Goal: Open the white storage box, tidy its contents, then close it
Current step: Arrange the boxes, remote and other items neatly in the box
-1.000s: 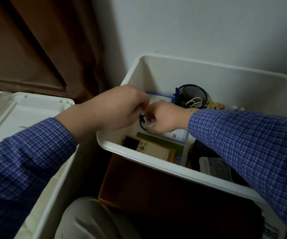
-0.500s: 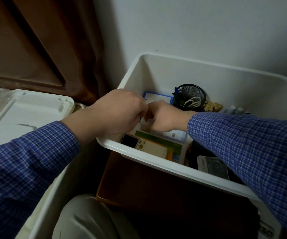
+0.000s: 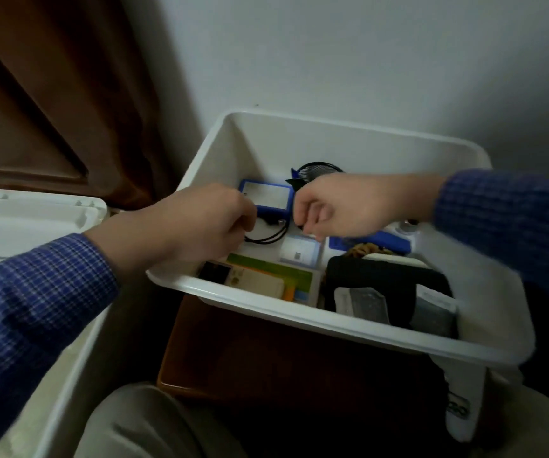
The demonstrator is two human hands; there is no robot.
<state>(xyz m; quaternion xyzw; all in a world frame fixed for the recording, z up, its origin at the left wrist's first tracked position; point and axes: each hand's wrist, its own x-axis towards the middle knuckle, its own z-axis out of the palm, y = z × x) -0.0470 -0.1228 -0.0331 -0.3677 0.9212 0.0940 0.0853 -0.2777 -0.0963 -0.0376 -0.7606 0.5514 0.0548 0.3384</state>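
The room is dim and a bit grey. The right sleeve (image 3: 510, 223) looks blurry, and the edges bend outward.

A brown curtain (image 3: 68, 94) hangs at the far left, falling in folds beside a plain pale wall (image 3: 365, 54) that fills the far right. A brown wooden surface (image 3: 266, 358) lies in the near middle, dark and in shadow. Near the lower edge, the person's knees in beige trousers (image 3: 141, 424) show at left and at the right corner.
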